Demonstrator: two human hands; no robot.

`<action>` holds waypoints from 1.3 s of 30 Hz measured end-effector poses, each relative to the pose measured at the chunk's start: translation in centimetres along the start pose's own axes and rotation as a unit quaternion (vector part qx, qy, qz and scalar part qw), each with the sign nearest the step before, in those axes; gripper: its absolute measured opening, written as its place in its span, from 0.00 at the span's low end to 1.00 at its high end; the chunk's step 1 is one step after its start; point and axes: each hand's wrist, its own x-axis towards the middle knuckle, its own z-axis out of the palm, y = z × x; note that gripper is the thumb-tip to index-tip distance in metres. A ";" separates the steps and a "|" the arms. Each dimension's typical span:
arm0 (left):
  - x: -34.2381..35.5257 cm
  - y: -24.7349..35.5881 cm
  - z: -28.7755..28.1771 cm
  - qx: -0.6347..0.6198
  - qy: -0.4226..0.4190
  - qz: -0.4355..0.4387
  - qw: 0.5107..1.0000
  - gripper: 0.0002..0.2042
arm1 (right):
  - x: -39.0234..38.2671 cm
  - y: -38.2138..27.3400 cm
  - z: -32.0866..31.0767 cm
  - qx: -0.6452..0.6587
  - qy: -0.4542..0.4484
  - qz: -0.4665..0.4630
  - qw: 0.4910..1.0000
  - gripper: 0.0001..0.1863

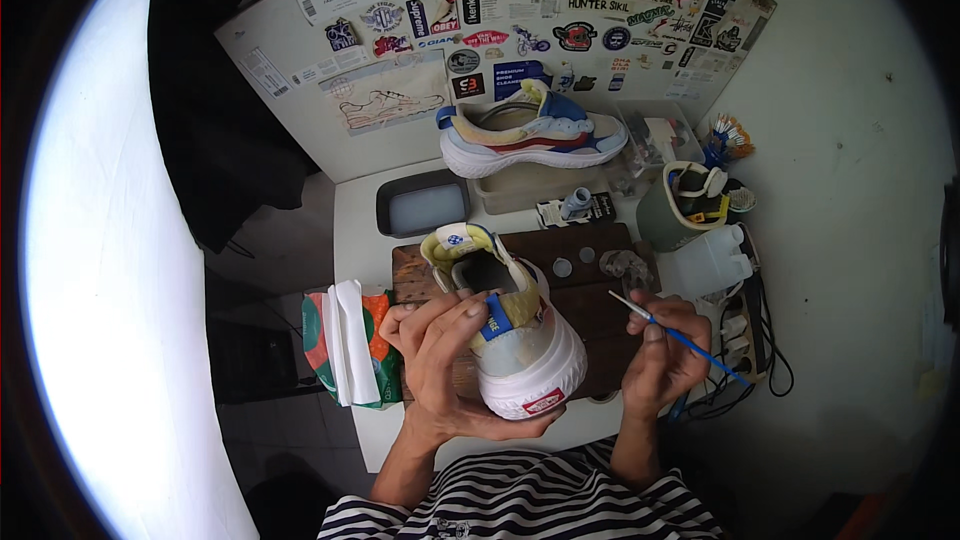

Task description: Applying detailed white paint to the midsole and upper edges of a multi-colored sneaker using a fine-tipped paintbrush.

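My left hand (440, 360) grips a sneaker (530, 360) by its heel, thumb and fingers around the sole and the back. The shoe has a white sole with a red patch, a yellow-green collar and a blue heel tab, and its heel is turned toward me. To the right, my right hand (665, 350) pinches a thin paintbrush (690, 342) with a blue handle. The pale tip points up and left, apart from the shoe. Behind them the matching sneaker (535, 132) rests on a translucent grey box (540, 190), showing its side.
A dark wooden board (410, 265) lies under the held shoe, with small clear cups (562, 267) on it. Around it are a dark tray of liquid (425, 205), a small bottle (576, 203), a tissue pack (350, 345), a bin (665, 220), a plastic jug (712, 262) and cables (765, 340).
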 end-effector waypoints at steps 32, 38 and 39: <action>0.9 0.1 -0.3 -0.021 -0.060 -0.024 0.998 0.48 | 0.3 -4.4 4.4 -0.074 -0.173 -0.353 0.916 0.10; 1.1 0.3 -0.5 -0.018 -0.061 -0.026 0.998 0.47 | 0.4 -4.6 5.1 -0.090 -0.156 -0.351 0.919 0.07; 1.0 0.2 -0.6 -0.018 -0.061 -0.027 0.998 0.47 | 0.4 -4.5 5.1 -0.090 -0.160 -0.351 0.918 0.06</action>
